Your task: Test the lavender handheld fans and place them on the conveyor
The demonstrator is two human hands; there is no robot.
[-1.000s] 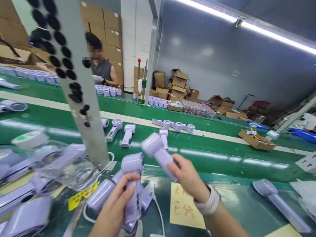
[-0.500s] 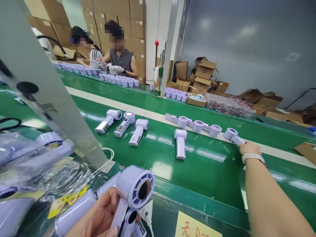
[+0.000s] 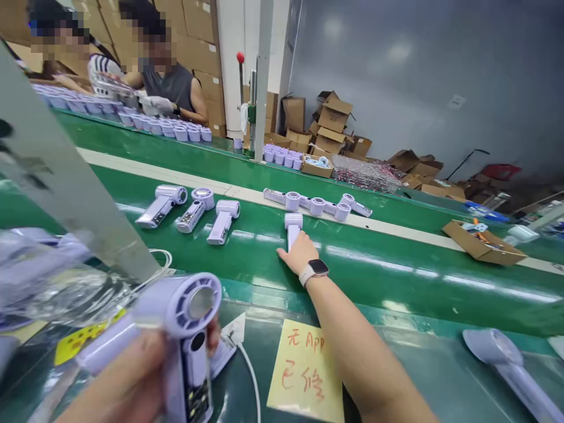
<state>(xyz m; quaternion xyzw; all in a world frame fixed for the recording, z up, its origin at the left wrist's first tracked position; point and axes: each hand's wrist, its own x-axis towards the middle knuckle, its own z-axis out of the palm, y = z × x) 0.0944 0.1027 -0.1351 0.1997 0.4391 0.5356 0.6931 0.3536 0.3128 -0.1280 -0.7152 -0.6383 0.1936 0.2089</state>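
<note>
My left hand [image 3: 145, 364] grips a lavender handheld fan [image 3: 198, 308] close to the camera; its round grille faces right and circuit parts show in its handle. My right hand [image 3: 302, 252], with a watch on the wrist, reaches onto the green belt and closes over the handle of another handheld fan [image 3: 293, 221]. That handle's lower part is hidden under the hand. To its left lie three more fans, the nearest a fan [image 3: 224, 221] with its head up. Beyond the right hand a row of fans, including a fan [image 3: 317, 206], lies along the pale strip.
A slanted grey post [image 3: 88, 182] rises at left beside clear plastic bags [image 3: 83, 294]. A handwritten yellow note [image 3: 304, 376] and a white cable [image 3: 253, 370] lie in front. Another fan [image 3: 493, 346] is at right. Across the belt, two people work behind rows of lavender parts [image 3: 167, 126].
My right hand has let go of the fan at the row's right end, now lying behind the row, and moved left to the single fan. The view has turned right.
</note>
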